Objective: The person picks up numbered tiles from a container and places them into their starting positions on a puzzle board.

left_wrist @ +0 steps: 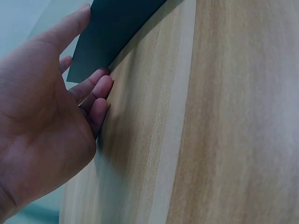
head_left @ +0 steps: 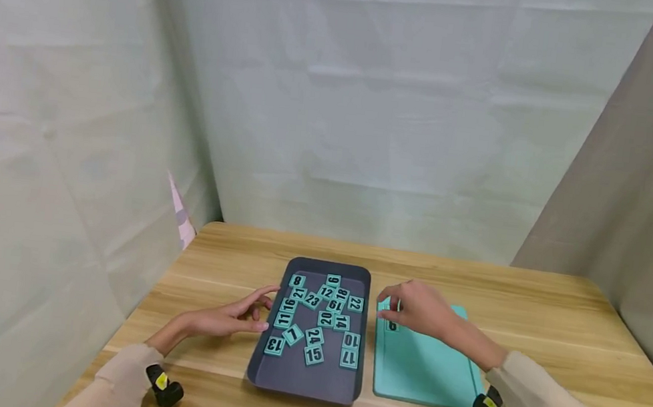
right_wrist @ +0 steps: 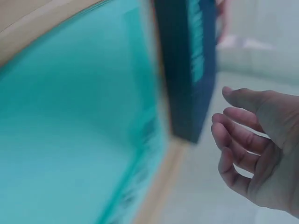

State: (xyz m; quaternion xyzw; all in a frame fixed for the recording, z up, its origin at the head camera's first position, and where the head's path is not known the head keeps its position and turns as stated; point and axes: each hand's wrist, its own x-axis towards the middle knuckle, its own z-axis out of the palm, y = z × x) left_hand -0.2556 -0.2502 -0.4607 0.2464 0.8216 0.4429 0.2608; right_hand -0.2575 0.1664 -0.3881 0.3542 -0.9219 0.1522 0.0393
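A dark grey tray [head_left: 306,384] holds several loose teal tiles with black numbers, such as tile 15 [head_left: 314,354] and tile 22 [head_left: 355,303]. At the tray's left wall is my left hand [head_left: 223,318], thumb and fingertips right at the rim, fingers relaxed. A teal board [head_left: 425,372] lies to the right of the tray. Over its far left corner hovers my right hand [head_left: 420,308], fingers loosely bent. In the right wrist view nothing shows between its thumb and fingertips [right_wrist: 226,91]. Partly hidden under it, a numbered tile [head_left: 392,326] sits on the board.
Both things lie on a wooden table [head_left: 210,378]. Pale cloth curtains [head_left: 374,101] hang behind and at both sides. A narrow strip of table separates tray and board. Small black devices with yellow marks [head_left: 161,381] are strapped to both wrists.
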